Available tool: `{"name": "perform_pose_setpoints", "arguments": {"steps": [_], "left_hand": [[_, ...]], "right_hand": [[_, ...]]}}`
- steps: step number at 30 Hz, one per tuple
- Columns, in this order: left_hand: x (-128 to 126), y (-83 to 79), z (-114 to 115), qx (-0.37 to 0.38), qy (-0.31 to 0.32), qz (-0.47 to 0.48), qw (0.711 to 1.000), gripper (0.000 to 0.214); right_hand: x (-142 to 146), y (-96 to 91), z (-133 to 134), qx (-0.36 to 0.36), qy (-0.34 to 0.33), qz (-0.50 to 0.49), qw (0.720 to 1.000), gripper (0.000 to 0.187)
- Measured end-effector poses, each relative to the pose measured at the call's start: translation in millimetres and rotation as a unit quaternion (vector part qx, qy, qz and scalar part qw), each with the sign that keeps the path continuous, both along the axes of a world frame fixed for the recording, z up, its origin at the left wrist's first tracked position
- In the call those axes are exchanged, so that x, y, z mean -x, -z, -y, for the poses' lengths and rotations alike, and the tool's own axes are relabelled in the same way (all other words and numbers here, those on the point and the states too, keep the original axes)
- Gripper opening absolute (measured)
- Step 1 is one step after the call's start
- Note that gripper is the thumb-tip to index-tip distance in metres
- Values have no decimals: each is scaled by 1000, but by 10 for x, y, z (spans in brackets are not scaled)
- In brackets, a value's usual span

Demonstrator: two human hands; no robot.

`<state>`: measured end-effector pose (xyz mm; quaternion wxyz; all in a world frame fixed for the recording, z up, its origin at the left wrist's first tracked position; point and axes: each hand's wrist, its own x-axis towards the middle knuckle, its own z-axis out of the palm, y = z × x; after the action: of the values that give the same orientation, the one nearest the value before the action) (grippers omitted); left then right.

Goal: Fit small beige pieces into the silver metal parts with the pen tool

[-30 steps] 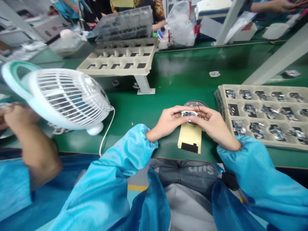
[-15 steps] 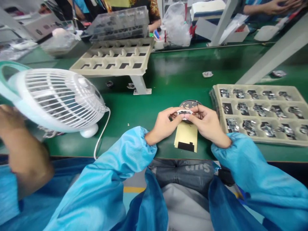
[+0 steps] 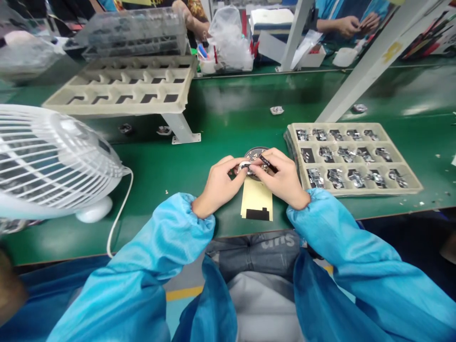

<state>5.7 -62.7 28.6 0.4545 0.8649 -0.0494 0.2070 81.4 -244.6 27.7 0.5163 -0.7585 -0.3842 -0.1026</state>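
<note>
My left hand (image 3: 221,184) pinches a small white-rimmed part (image 3: 244,165) with a dark middle between thumb and fingertips. Held in my right hand (image 3: 284,176) are black tweezers (image 3: 268,163) with white lettering; their tips are hidden at the part, where both hands meet. Under my fingers sits a round dark dish (image 3: 257,151) with small pieces in it. In front of it lies a pale yellow sheet (image 3: 257,194) bearing a black cut-out (image 3: 257,214) at its near edge.
A compartment tray (image 3: 347,187) of small metallic assemblies stands right. At left are a white fan (image 3: 60,161) with its cord and a raised tray (image 3: 121,107). Small white parts (image 3: 276,110) lie behind. A slanted post (image 3: 359,78) rises at right; a co-worker's hands (image 3: 358,24) show beyond.
The view has swung to the right, so the bench items sit further left. The black tweezers now show plainly in my right hand, and the white-rimmed part has turned in my fingers.
</note>
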Motion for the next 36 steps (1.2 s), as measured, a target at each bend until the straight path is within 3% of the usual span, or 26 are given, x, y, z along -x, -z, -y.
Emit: {"name": "perform_pose_setpoints", "arguments": {"steps": [6, 13, 15, 17, 19, 21, 24, 27, 32, 36], "left_hand": [[-20, 26, -28, -20, 1, 1, 1000, 25], [-46, 75, -22, 24, -16, -47, 998, 23], [-83, 119, -71, 54, -32, -59, 996, 24], [-187, 173, -182, 50, -57, -56, 996, 27], [-391, 225, -342, 13, -86, -43, 995, 26], [-687, 264, -510, -20, -111, -34, 993, 23], [-1142, 298, -691, -44, -148, -28, 988, 28], [-1336, 331, -754, -117, -209, -4, 971, 40], [-976, 366, -875, -145, -188, 60, 970, 30], [-637, 303, -1362, -128, -319, 38, 938, 46]], "right_hand": [[-35, 108, 6, 5, -1, 47, 999, 11], [-6, 84, 42, 128, -30, 58, 990, 16], [-8, 66, 52, 137, 5, 52, 989, 16], [-20, 59, 63, 180, 80, 35, 980, 20], [-39, 64, 73, 252, 143, 18, 957, 26], [-60, 83, 80, 289, 160, 17, 944, 29], [-81, 116, 80, 223, 139, 38, 964, 24], [-71, 103, 75, 91, 100, 50, 990, 18], [13, -42, 130, -21, 62, 2, 998, 28], [64, -76, 211, -77, 65, -1, 995, 43]]}}
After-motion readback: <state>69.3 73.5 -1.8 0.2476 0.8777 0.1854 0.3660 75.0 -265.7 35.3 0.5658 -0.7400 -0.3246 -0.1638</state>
